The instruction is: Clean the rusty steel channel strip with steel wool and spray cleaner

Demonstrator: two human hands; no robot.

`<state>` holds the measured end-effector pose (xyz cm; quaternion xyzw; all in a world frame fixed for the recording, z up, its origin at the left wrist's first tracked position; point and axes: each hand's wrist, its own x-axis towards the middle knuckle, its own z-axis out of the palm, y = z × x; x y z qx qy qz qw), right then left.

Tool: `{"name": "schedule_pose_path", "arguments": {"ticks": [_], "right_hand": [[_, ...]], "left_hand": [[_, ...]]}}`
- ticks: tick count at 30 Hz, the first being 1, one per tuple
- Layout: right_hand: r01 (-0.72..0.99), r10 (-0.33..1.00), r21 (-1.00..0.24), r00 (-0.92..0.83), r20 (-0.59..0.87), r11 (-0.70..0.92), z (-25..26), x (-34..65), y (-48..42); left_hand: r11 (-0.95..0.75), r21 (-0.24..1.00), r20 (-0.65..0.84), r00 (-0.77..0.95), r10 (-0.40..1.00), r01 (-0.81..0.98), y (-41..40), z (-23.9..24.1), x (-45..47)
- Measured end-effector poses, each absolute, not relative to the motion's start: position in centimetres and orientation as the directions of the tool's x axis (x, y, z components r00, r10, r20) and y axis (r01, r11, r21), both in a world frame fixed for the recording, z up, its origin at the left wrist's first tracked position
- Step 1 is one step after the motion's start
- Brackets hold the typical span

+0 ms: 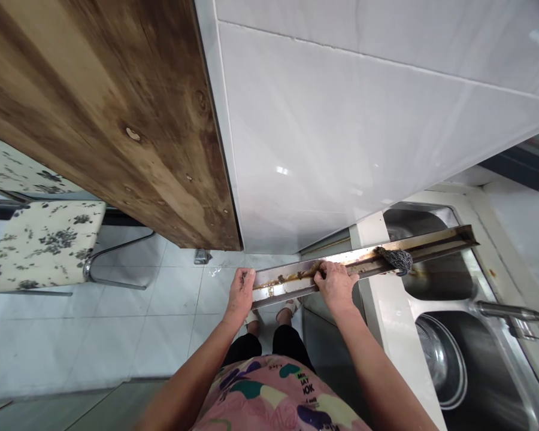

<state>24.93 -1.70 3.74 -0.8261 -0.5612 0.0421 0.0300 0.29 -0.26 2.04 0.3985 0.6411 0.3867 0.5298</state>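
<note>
A pink patterned top [273,398] and black shorts [247,347] lie closest, with both bare forearms reaching out from them and sandalled feet [285,314] showing on the floor below. The left hand [240,296] and the right hand [336,287] stand well apart, each clamped over a long stainless-steel channel [363,263] streaked with brown grime. The channel lies across the white table [386,317] edge and extends over a double-bowl steel sink [431,302]. A dark wire scouring pad [397,260] sits on the channel just past the right hand. A metal bowl [435,365] shows in the nearer basin, under a steel faucet [512,311]. Beyond rise glossy white wall tiles [323,131] beside a wood-grain panel [117,120]. Pale floor tiles [170,287] spread beneath a chair with a floral cushion [40,245].
</note>
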Motion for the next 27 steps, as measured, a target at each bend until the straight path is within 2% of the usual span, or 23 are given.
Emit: {"name": "schedule_pose_path", "arguments": {"ticks": [6,9,11,13,16,19,23,27], "right_hand": [[0.915,0.917,-0.066,0.395,-0.058,-0.398,3.7,25.9,-1.6],[0.915,0.921,-0.104,0.385,-0.055,-0.389,3.6,26.7,-1.6],[0.889,0.907,-0.181,0.416,-0.068,-0.421,3.7,27.6,-1.6],[0.814,0.871,-0.315,0.478,-0.110,-0.487,4.0,28.8,-1.7],[0.611,0.836,-0.594,0.501,-0.221,-0.523,4.9,31.3,-1.8],[0.383,0.857,-0.804,0.434,-0.278,-0.455,5.8,33.9,-2.1],[0.200,0.882,-0.908,0.382,-0.275,-0.369,6.8,36.1,-2.9],[0.148,0.883,-0.928,0.389,-0.264,-0.343,7.5,39.1,-4.2]], "left_hand": [[0.397,0.912,-0.385,-0.124,0.915,0.099,-0.5,1.6,0.5],[0.416,0.905,-0.403,-0.133,0.905,0.089,-0.6,1.7,0.6],[0.436,0.897,-0.423,-0.142,0.895,0.075,-0.6,1.8,0.7],[0.457,0.888,-0.445,-0.152,0.883,0.055,-0.6,1.8,0.9],[0.474,0.880,-0.462,-0.176,0.869,0.030,-0.7,1.7,1.1],[0.477,0.878,-0.461,-0.208,0.863,0.033,-0.7,1.6,1.2],[0.480,0.874,-0.448,-0.253,0.858,0.080,-0.4,2.2,1.4],[0.476,0.867,-0.421,-0.293,0.859,0.148,0.1,3.5,2.1]]}}
